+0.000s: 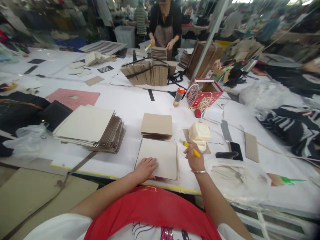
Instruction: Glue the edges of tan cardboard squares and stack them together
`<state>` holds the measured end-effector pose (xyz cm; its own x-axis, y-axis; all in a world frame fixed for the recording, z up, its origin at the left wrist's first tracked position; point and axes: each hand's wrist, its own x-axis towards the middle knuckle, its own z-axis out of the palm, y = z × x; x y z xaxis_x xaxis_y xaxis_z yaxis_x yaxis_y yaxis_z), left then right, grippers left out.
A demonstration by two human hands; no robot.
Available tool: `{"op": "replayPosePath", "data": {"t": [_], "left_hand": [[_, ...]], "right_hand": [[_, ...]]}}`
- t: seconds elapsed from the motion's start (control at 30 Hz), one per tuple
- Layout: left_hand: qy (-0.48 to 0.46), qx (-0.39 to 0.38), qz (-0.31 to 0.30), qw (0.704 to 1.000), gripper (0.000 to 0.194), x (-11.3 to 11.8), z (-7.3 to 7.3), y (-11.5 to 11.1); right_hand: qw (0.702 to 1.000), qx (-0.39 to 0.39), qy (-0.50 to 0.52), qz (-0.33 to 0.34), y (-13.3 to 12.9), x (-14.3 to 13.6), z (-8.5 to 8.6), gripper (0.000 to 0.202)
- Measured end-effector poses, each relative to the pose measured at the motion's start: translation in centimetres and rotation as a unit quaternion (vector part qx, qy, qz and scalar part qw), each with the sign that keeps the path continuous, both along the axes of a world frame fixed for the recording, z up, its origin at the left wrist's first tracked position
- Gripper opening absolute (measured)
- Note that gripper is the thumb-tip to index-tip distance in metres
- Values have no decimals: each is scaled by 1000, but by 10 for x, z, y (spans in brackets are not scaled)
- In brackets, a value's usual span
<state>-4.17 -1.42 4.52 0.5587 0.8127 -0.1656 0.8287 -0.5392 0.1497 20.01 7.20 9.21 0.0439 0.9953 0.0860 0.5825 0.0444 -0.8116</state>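
My left hand [145, 169] lies with its fingers spread on the left part of a pale board stack [162, 156] at the table's front edge. To the right of that stack, my right hand [194, 158] is closed round a yellow-handled brush [196, 152], whose tip points up and left. Just beyond the brush stands a cream-coloured container [199, 131] on a piece of brown card. Behind the pale boards sits a smaller stack of tan boards [156, 124]. A large, uneven stack of boards [85, 123] rests further left.
A glue bottle [179, 96] and a red patterned box [205, 94] stand beyond the container. To the right lie a phone [235, 150], a dark tool [227, 155] and a plastic bag [237, 180]. Across the table, a person [163, 28] works at another stack.
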Motion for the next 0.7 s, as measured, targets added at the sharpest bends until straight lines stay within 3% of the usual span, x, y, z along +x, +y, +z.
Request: {"op": "replayPosePath", "data": {"t": [0.07,0.17,0.3,0.4,0.47,0.6,0.7], "left_hand": [[-6,0,2,1000,61,4,3,0],[-24,-7,9,1000,59,9,5,1],[-68,13,41,997,62,10,3,15],[-89,52,65,993,60,7,5,46],[-88,73,72,991,61,6,9,75],[-68,79,76,992,67,4,15,133],[-57,57,88,993,66,1,10,155]], "right_hand": [[993,-57,93,40,13,-17,15,49],[969,-143,171,105,26,-51,22,44],[964,-137,203,102,52,-84,16,32],[973,-99,200,55,86,-102,17,29],[974,-86,198,61,109,-119,18,28],[965,-131,178,143,144,-159,10,26],[947,-182,139,225,164,-178,-3,23]]}}
